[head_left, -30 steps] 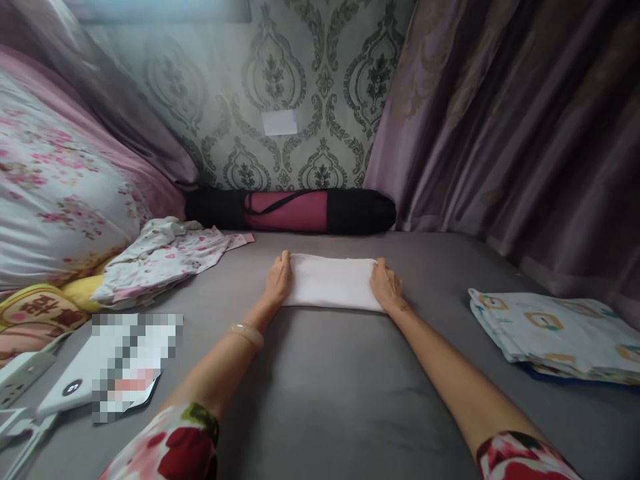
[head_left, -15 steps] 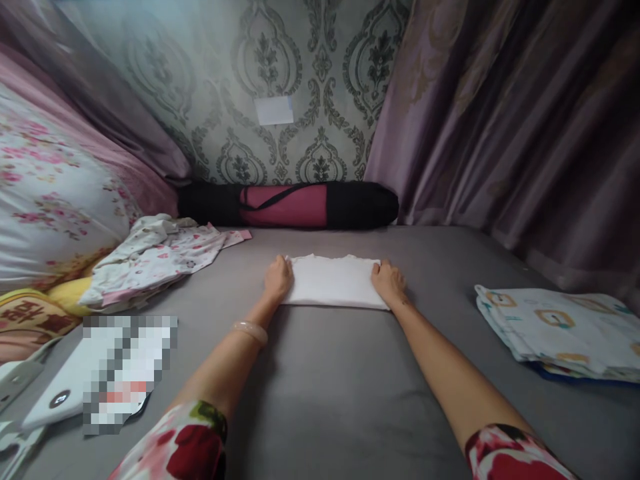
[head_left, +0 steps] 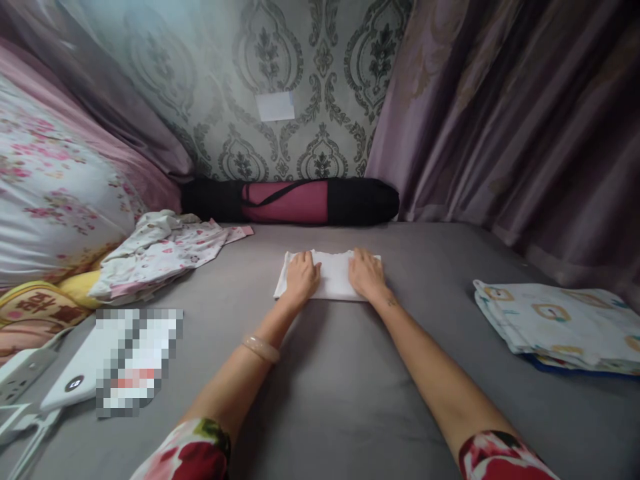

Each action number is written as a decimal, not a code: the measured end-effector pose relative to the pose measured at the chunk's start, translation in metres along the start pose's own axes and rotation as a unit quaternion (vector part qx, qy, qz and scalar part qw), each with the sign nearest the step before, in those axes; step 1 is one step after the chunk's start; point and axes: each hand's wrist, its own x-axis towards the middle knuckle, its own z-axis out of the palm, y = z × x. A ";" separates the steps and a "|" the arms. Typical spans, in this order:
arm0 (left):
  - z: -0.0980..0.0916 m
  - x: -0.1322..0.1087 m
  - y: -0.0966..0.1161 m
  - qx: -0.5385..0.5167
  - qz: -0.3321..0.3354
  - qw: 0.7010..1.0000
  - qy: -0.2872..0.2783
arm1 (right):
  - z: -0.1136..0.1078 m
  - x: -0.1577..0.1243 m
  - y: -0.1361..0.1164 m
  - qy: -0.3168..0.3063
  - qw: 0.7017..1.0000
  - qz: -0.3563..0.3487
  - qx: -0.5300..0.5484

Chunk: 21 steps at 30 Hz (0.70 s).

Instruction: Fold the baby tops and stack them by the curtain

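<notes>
A folded white garment (head_left: 334,275) lies flat on the grey bed sheet (head_left: 330,373), straight ahead of me. On its left part rests my left hand (head_left: 303,275), palm down with the fingers stretched toward the far edge. My right hand (head_left: 367,272) lies the same way on the right part, fingers extended. Neither hand grips the cloth; both press on top of it. The garment's middle shows between them, and parts of it are hidden under the palms. A pale bangle (head_left: 261,349) circles my left wrist.
Folded patterned cloths (head_left: 555,320) lie at the right. At the left are crumpled printed clothes (head_left: 165,257), a floral pillow (head_left: 50,193), a white device (head_left: 75,373) and a power strip (head_left: 25,373). A black and maroon long bag (head_left: 285,201) lies along the wall.
Both hands have let go of the garment's side edges and moved inward onto its top, fingers now laid flat. The view has shifted slightly.
</notes>
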 end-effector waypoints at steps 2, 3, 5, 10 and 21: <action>0.006 -0.003 0.014 -0.007 0.031 0.999 -0.019 | 0.007 -0.003 -0.017 -0.039 0.996 -0.075 0.010; 0.009 -0.003 0.019 -0.005 0.036 0.999 -0.028 | 0.010 -0.004 -0.022 -0.057 0.994 -0.096 0.013; 0.015 -0.003 0.024 0.002 0.040 0.998 -0.048 | 0.015 -0.004 -0.027 -0.079 0.991 -0.109 0.014; 0.033 0.000 0.016 0.023 0.042 0.998 -0.044 | 0.026 -0.002 -0.022 -0.068 0.992 -0.110 0.007; 0.044 0.000 0.012 0.070 0.033 0.995 -0.057 | 0.039 -0.001 -0.018 -0.084 0.992 -0.096 -0.014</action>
